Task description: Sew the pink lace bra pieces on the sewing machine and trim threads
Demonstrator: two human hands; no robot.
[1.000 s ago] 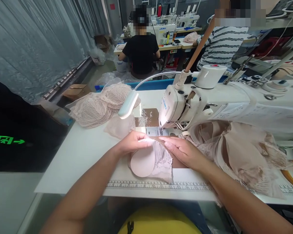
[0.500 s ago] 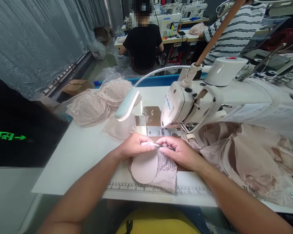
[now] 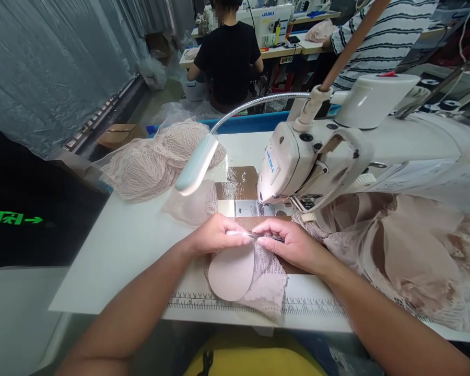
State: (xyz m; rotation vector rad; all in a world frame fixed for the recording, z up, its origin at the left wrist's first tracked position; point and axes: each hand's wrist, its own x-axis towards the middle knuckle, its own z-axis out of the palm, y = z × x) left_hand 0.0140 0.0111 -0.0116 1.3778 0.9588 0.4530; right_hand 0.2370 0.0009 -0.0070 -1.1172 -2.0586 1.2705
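Note:
A beige padded bra cup point(image 3: 229, 271) lies on the white table with a lace panel point(image 3: 268, 279) beside and under it. My left hand point(image 3: 215, 235) pinches the cup's upper edge, fingers closed. My right hand point(image 3: 292, 243) is closed on a thin dark metal tool point(image 3: 268, 237), seemingly tweezers or snips, whose tip meets the fabric edge between both hands. Just behind them stands the white Juki sewing machine point(image 3: 293, 164), its needle plate point(image 3: 250, 209) lit by the lamp.
A gooseneck lamp point(image 3: 196, 164) hangs over the plate. Finished lace pieces point(image 3: 152, 162) are heaped at the back left, more beige fabric point(image 3: 407, 250) under the machine arm at right. A ruler strip point(image 3: 203, 302) runs along the front edge. Two people sit at machines behind.
My right hand went from lying flat on the lace to pinching the thin tool at the fabric edge. The view has tilted downward a little; the cup stays in place.

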